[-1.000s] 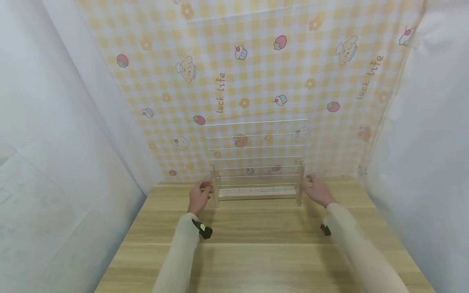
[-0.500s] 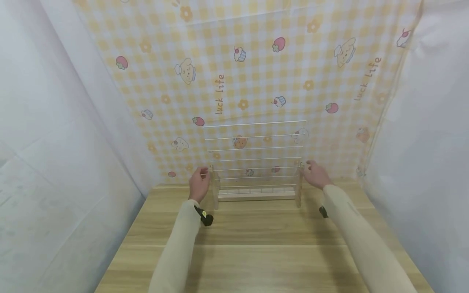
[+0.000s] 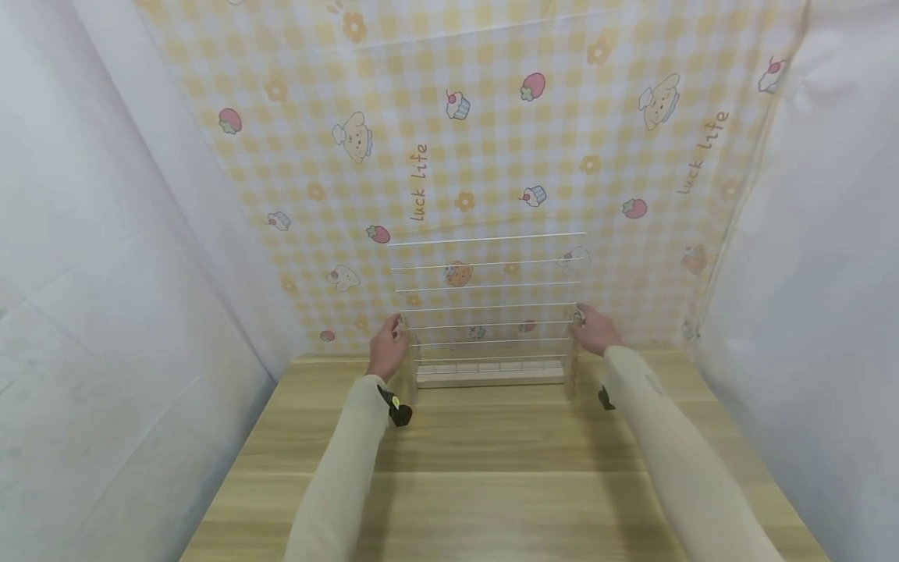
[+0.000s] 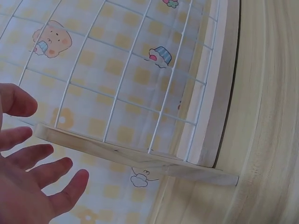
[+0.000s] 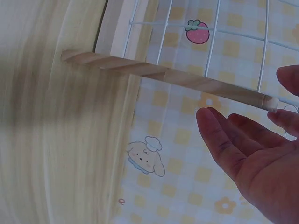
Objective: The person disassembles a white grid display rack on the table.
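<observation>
A white wire-grid rack with a wooden base bar (image 3: 492, 378) stands upright at the back of the table. Two wooden side posts flank the grid. My left hand (image 3: 388, 349) is at the top of the left post (image 4: 117, 154); thumb and forefinger lie on either side of its end, the other fingers loosely spread. At the right post (image 5: 201, 84), my right hand (image 3: 594, 331) has a fingertip at the upper end, the thumb apart on the grid side. Neither hand visibly grips the wood. The right wrist view cuts off part of the right hand.
Behind the rack hangs a yellow checked cloth (image 3: 492, 148) with printed cartoons. White sheets (image 3: 105, 312) line both sides. The wood-grain tabletop (image 3: 492, 445) stretches from the rack towards me.
Both hands have risen along the outer sides of the posts to their tops, then moved inward towards the rack. The rack stands where it was.
</observation>
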Available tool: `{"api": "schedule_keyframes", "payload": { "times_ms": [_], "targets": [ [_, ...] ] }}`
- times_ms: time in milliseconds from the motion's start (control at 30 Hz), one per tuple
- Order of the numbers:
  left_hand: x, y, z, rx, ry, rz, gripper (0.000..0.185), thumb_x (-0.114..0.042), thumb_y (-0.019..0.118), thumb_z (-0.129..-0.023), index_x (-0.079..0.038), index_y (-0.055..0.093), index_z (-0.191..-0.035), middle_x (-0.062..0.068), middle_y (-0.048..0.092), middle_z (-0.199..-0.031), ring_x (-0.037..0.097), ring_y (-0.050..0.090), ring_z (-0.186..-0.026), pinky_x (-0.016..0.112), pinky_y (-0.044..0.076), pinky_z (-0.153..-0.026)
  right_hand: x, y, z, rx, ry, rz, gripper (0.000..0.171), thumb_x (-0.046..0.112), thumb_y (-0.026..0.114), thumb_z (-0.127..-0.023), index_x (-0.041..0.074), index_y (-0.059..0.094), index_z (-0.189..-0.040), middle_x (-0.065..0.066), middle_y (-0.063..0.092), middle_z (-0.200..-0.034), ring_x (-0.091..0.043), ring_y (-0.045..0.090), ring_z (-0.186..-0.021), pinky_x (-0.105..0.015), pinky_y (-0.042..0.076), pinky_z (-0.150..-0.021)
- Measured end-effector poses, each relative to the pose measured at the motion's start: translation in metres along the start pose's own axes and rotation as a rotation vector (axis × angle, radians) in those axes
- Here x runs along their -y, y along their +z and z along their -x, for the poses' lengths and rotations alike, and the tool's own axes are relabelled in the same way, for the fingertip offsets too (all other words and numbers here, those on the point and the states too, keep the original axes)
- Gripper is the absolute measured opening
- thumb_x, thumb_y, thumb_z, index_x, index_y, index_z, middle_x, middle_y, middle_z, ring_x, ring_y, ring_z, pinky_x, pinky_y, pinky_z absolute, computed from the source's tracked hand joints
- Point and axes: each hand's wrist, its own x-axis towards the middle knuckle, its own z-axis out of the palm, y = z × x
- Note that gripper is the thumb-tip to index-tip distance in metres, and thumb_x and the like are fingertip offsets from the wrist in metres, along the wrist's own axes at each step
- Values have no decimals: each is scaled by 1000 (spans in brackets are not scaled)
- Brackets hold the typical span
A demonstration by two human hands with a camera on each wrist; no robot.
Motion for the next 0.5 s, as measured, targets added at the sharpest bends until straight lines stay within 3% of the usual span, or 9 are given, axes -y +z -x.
{"api": "schedule_keyframes", "payload": {
  "times_ms": [167,367,500],
  "targets": [
    [2,2,-1,26,-1,-4,52,-21,46,-94,-12,31,-143,14,34,-149,36,40,-132,47,40,-105,2,7,-2,-18,8,-2,56,24,40,-93,-2,25,-141,-31,42,-135,-49,42,-122,-58,37,-101],
    [4,3,-2,2,-4,-12,52,-23,47,-93,-11,33,-142,15,37,-147,35,44,-129,46,41,-104,-3,16,-4,-81,1,-1,57,23,39,-93,-1,24,-142,-30,47,-131,-48,45,-120,-57,38,-101],
    [4,1,-1,-17,1,3,48,-18,48,-92,-9,38,-138,16,42,-143,35,47,-127,46,42,-103,-8,17,-5,-63,8,-39,59,26,37,-95,3,17,-146,-29,42,-137,-48,41,-125,-58,34,-104]
  ]
}}
